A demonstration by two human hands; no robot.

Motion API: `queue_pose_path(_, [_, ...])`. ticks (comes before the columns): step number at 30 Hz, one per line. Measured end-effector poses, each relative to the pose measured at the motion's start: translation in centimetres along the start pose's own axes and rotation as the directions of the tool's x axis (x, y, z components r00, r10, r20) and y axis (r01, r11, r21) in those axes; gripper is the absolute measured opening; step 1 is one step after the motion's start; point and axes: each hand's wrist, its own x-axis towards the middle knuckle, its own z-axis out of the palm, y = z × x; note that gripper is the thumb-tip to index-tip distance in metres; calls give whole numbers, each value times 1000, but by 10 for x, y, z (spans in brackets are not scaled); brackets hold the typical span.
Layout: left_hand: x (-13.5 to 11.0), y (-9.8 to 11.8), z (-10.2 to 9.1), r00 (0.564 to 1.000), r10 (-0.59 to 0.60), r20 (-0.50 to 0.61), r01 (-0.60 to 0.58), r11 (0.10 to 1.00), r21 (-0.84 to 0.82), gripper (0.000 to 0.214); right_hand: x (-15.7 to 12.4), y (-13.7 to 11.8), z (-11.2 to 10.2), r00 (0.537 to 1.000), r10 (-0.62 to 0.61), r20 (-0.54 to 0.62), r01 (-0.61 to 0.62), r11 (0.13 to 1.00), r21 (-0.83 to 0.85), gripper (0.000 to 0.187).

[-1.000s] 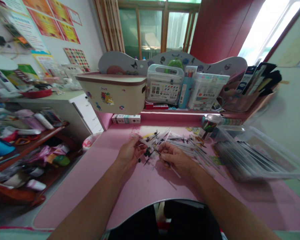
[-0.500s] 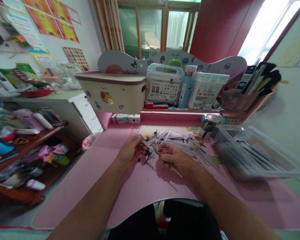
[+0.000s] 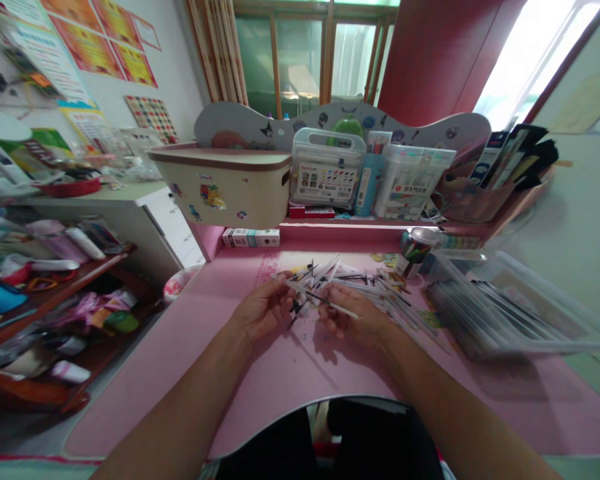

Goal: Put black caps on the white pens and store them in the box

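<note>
Between thumb and fingers, my left hand pinches the end of a pale, translucent pen tube. My right hand holds a thin stick, dark in the middle and whitish at its right end, much like a pen refill. The tube and stick lie in nearly one slanting line between my hands; whether one enters the other is too small to tell. Behind my hands is a loose pile of white tubes and thin dark sticks. Small black pieces lie beside my left fingers.
An open clear plastic box with dark and pale sticks stands at the right of the pink desk. A jar of pens is behind it. A cream bin and marker cases line the shelf.
The stick in my right hand has swung from steeply slanted to flatter, its whitish end rising. Both hands stay close together, my left fingers slightly raised.
</note>
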Motion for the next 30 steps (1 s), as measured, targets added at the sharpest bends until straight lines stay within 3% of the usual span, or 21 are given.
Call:
queue_pose_path(6, [10,2,0,988,-6,-153,-13,992,-123,23,-3,4,-1,1000,-3,10,3,999,-34,27])
queue_pose_path(11, [9,-1,5,983,22,-182,-42,993,-106,22,-2,1,3,999,-51,12,52,995,-83,31])
queue_pose_path(15, [8,-8,5,983,112,-144,-114,994,-3,11,-1,2,8,994,-106,-31,103,992,-78,48])
queue_pose_path(18, [8,-14,4,974,213,-80,-203,972,123,15,0,2,10,989,-133,-59,129,990,-59,53])
queue_pose_path(24, [6,-15,4,965,260,-41,-230,908,350,40,5,1,8,964,-216,-158,206,976,-76,24])
queue_pose_path(27, [6,-1,-2,930,368,-14,-311,805,505,43,6,-3,5,935,-256,-247,256,966,-32,28])
queue_pose_path(30, [4,17,-9,848,516,123,-421,514,747,32,5,-9,2,906,-283,-316,295,955,-9,33])
